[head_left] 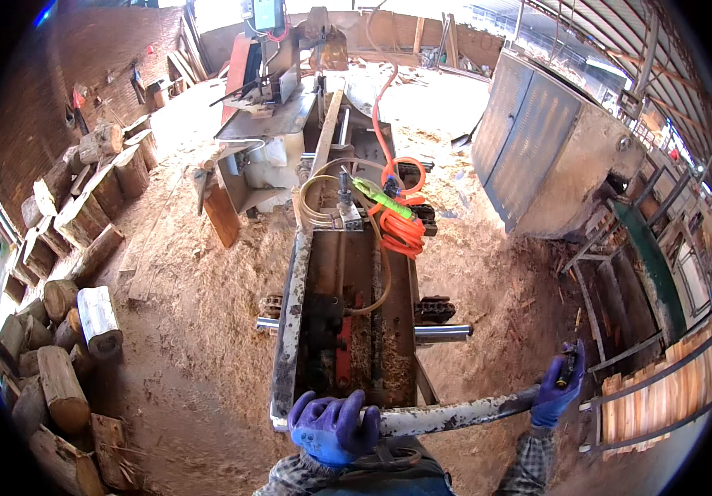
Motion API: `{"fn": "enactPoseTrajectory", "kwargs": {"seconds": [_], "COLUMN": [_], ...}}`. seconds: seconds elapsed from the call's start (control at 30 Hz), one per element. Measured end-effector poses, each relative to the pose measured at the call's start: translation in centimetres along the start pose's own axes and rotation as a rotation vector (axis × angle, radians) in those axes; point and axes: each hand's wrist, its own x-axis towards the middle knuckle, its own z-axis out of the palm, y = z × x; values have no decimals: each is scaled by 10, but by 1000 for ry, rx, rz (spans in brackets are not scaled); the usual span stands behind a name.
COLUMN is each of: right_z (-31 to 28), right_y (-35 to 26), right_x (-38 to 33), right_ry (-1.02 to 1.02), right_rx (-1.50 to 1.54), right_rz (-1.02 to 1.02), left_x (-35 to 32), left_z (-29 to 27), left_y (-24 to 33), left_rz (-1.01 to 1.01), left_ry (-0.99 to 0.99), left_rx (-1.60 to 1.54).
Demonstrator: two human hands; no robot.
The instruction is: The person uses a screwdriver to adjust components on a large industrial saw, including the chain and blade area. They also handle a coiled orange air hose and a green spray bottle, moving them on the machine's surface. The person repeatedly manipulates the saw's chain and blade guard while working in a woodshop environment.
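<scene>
My left hand (335, 426), in a blue and purple work glove, lies at the near end of a long sawmill-like machine, its fingers curled over a chipped white metal bar (463, 413). My right hand (556, 388), gloved alike, is closed around a small dark handle with a bit of yellow (569, 364) by the bar's right end; its exact kind I cannot make out. Ahead stretches the machine's rusty frame (288, 331), strewn with sawdust inside. On it sit a coiled orange air hose (401, 234), a green air blow gun (385, 198) and a looped clear hose (310, 202).
Cut logs (62, 388) are piled along the left. A large metal cabinet (525, 132) stands at the far right, with a green chute (654, 264) nearer. Strapped wooden slats (662, 393) lie at the lower right. Sawdust covers the floor (199, 314). Metal shafts (444, 332) jut from the frame.
</scene>
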Motion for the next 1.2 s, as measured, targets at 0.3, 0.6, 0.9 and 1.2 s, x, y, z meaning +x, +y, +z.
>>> {"fn": "enactPoseTrajectory", "kwargs": {"seconds": [0.3, 0.6, 0.9, 1.2], "right_z": [46, 145, 270, 325], "right_y": [4, 27, 63, 131], "right_x": [25, 88, 169, 225], "right_ry": [-31, 15, 90, 118], "right_rx": [62, -93, -369, -560], "right_rz": [-78, -184, -300, -87], "left_x": [34, 103, 195, 307], "left_z": [18, 75, 143, 239], "left_y": [-13, -64, -138, -215], "left_rz": [6, -24, 49, 169], "left_ry": [121, 66, -84, -156], "left_rx": [4, -8, -93, -280]}}
